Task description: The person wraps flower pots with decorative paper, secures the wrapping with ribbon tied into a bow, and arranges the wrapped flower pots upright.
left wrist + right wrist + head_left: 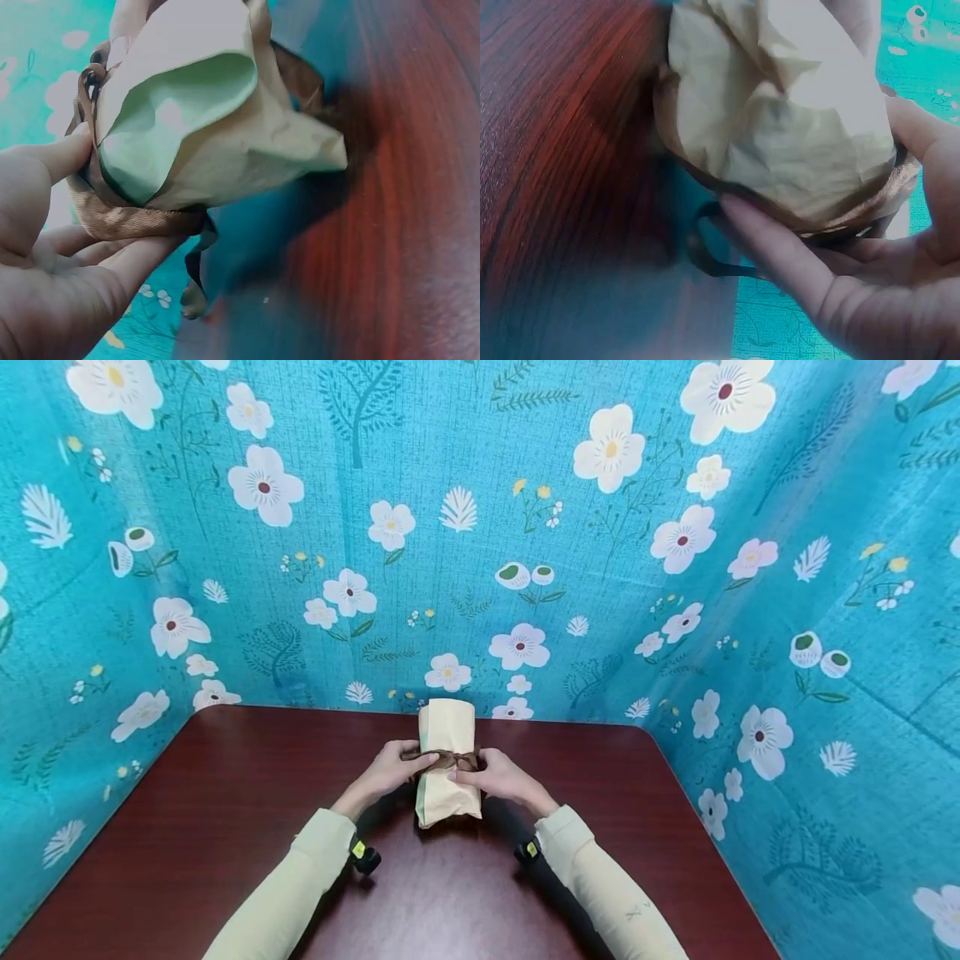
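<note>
A cream paper-wrapped package (447, 727) is held over the far middle part of the table, with a brown ribbon (455, 761) around its middle, tied in front. My left hand (388, 770) grips its left side, thumb on the ribbon in front and fingers behind. From the right, my right hand (510, 777) grips the package with its thumb across the front. In the left wrist view a pale green paper layer (154, 124) shows within a fold, and a ribbon end (193, 274) hangs down. The right wrist view shows crumpled paper (780, 142) and a loose ribbon loop (697, 247). The contents are hidden.
A dark red-brown wooden table (247, 802) lies beneath the hands. Turquoise cloth (450, 468) with white flowers hangs behind it and along both sides. Each wrist wears a small black camera, such as the left camera (366, 857).
</note>
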A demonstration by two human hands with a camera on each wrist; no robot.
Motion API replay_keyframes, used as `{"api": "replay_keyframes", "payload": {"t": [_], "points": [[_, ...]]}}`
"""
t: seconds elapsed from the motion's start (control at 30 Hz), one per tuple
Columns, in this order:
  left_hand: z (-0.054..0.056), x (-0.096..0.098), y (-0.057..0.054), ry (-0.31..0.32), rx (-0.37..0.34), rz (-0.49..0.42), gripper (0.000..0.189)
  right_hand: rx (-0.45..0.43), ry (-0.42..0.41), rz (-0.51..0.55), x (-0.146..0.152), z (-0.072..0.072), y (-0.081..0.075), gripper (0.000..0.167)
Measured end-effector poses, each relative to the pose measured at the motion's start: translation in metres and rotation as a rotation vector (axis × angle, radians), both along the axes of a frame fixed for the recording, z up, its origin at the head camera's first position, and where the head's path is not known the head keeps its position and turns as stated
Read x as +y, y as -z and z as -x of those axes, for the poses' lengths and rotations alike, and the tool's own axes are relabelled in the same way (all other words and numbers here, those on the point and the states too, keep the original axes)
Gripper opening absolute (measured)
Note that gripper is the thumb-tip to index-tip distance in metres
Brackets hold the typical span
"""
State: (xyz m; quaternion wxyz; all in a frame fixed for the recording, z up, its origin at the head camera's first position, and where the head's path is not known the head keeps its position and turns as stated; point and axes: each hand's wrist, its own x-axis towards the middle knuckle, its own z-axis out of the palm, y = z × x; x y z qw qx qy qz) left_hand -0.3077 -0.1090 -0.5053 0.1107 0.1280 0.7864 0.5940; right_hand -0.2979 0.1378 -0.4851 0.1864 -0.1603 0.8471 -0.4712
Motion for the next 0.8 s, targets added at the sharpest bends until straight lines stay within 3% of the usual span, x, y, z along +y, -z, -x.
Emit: {"api": "replay_keyframes", "payload": {"t": [0.2, 0.4, 0.6, 0.8], "points": [[-0.002, 0.002, -0.008, -0.045, 0.159, -0.053, 0.066, 0.229, 0.016, 0.053, -0.001, 0.001, 0.000, 0.042], [-0.007, 0.004, -0.009, -0.052, 0.269, -0.096, 0.062, 0.426, 0.042, 0.079, 0.000, 0.002, 0.006, 0.054], [-0.012, 0.007, -0.006, -0.062, 0.312, -0.105, 0.067, 0.498, 0.042, 0.079, 0.004, 0.000, 0.011, 0.061], [-0.015, 0.011, 0.001, -0.009, 0.314, -0.096, 0.067, 0.468, 0.003, 0.057, 0.017, -0.001, 0.018, 0.055]]}}
